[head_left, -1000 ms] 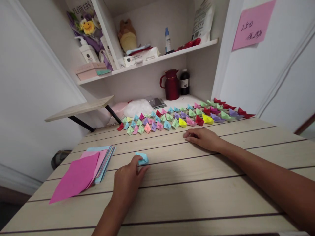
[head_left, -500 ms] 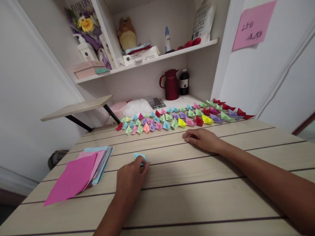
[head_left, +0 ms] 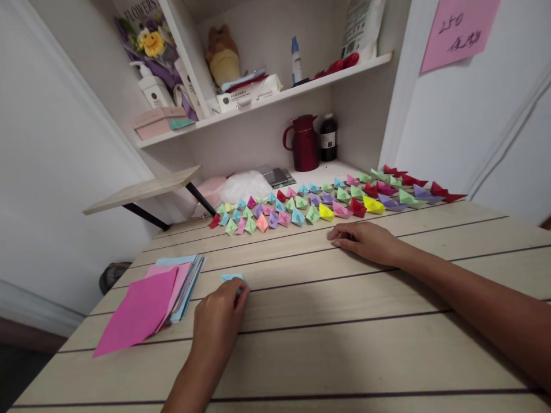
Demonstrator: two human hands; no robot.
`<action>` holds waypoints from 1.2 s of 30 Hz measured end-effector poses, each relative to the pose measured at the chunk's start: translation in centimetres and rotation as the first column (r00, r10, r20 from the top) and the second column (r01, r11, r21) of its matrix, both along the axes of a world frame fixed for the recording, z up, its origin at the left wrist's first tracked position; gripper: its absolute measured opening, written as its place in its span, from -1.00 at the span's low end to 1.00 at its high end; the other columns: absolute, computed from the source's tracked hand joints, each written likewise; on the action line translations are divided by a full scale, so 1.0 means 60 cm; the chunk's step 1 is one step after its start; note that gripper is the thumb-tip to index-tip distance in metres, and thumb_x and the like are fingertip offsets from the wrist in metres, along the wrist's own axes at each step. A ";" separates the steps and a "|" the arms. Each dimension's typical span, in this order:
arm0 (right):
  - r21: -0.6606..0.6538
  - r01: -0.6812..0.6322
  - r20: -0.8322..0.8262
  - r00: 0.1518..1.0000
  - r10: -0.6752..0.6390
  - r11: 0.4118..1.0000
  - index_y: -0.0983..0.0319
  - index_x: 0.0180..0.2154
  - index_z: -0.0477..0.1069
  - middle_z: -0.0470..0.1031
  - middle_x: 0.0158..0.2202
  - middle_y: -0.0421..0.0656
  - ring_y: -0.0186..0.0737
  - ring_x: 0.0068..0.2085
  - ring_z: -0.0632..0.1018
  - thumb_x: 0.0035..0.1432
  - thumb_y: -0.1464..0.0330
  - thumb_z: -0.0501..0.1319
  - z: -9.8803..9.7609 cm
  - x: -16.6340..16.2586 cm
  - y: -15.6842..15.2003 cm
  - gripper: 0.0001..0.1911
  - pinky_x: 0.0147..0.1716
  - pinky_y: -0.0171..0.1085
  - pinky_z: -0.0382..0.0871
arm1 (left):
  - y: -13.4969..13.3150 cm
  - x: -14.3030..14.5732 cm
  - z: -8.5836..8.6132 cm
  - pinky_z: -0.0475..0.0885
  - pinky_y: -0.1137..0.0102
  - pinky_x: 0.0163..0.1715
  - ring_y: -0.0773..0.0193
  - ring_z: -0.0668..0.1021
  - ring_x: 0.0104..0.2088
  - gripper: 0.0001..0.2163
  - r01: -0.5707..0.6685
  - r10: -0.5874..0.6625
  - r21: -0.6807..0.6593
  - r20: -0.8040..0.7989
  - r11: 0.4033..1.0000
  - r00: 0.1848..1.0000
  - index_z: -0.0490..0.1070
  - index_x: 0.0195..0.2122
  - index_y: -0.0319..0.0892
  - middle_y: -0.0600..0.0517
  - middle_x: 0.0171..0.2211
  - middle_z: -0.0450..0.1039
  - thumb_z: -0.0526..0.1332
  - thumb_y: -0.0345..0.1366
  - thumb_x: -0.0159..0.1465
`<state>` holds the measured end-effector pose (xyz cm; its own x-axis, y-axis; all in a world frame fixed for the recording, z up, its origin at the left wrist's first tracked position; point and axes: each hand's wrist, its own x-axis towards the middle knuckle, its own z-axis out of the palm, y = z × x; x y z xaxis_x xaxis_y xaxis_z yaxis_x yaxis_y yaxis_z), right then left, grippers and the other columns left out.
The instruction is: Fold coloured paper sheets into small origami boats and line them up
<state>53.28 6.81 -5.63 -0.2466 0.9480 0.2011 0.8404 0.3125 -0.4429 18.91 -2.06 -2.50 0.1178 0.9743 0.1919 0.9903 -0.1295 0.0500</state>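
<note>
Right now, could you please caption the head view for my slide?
Left hand pinches blue folded paper; right hand rests flat beside paper boats.

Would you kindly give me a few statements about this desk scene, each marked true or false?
1. The left hand touches a small light blue folded paper piece. True.
2. The right hand holds a pink sheet. False: it lies palm down on the pale wooden table, holding nothing.
3. The stack of coloured paper sheets, pink on top, lies to the left of the left hand. True.
4. The dark red jug stands on the upper shelf. False: it stands lower down, beside a dark bottle, behind the rows of small folded paper boats.
</note>
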 end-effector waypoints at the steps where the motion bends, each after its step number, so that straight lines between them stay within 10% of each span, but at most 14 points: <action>1: 0.001 -0.004 -0.002 1.000 0.004 1.000 0.06 -0.19 0.49 0.59 -0.33 -0.23 -0.15 -0.28 0.55 0.16 0.20 0.14 -0.001 0.001 0.001 -0.78 -0.35 -0.26 0.30 | -0.002 -0.005 0.000 0.16 0.44 -0.49 0.26 0.53 -0.46 -0.85 0.008 -0.008 -0.017 -0.009 1.000 1.000 0.41 -0.28 -0.03 0.07 -0.40 0.54 0.06 -0.22 0.30; 23: -0.002 -0.021 0.008 1.000 0.021 1.000 0.07 -0.14 0.49 0.58 -0.32 -0.21 -0.16 -0.30 0.54 0.17 0.17 0.13 -0.007 0.005 0.003 -0.73 -0.36 -0.27 0.30 | -0.021 -0.035 -0.002 0.23 0.41 -0.47 0.21 0.55 -0.42 -0.86 0.013 -0.012 -0.027 0.020 1.000 1.000 0.38 -0.15 -0.04 0.09 -0.43 0.53 0.10 -0.22 0.30; 36: -0.031 -0.007 -0.001 1.000 0.007 0.999 0.04 -0.12 0.47 0.58 -0.28 -0.22 -0.11 -0.24 0.55 0.18 0.19 0.10 -0.005 -0.001 0.002 -0.73 -0.31 -0.24 0.34 | 0.060 -0.068 0.057 0.24 0.42 -0.42 0.22 0.55 -0.32 -0.82 -0.111 0.101 0.331 0.048 0.937 0.994 0.42 -0.22 -0.07 0.07 -0.27 0.57 0.04 -0.21 0.34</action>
<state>53.24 6.90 -5.92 -0.2525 0.9523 0.1715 0.8378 0.3039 -0.4537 14.81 1.52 0.94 0.0065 0.8608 0.5089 0.9979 -0.0381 0.0518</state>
